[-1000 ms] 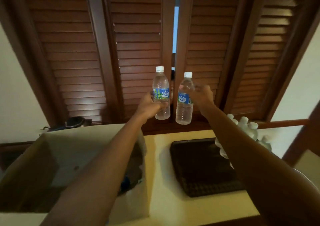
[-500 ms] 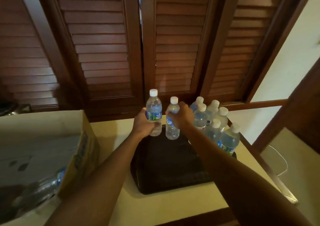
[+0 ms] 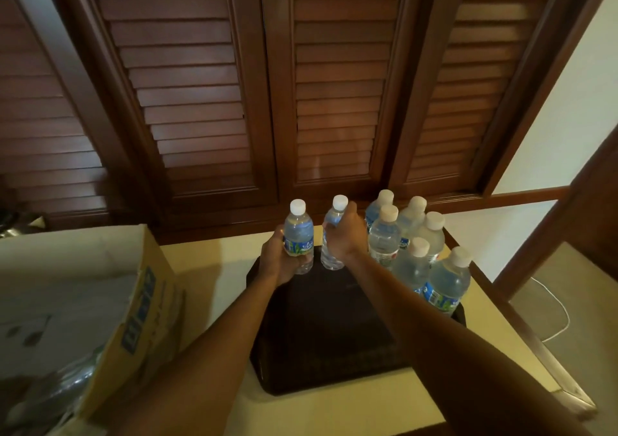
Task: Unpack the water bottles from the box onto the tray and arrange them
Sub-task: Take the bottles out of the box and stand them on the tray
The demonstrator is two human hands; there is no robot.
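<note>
Dim, warm indoor light. Wide-angle bowing at edges; louvered shutters point(image 3: 200, 101) splay outward. Cardboard box point(image 3: 100, 301) blurred at lower left. Soft focus overall.

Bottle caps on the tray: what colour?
White caps, clearest in the head view.

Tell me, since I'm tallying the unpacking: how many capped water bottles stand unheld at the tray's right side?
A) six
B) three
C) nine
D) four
A: six white-capped water bottles cluster on the dark tray, apart from the ones held by the left hand and right hand.
</note>
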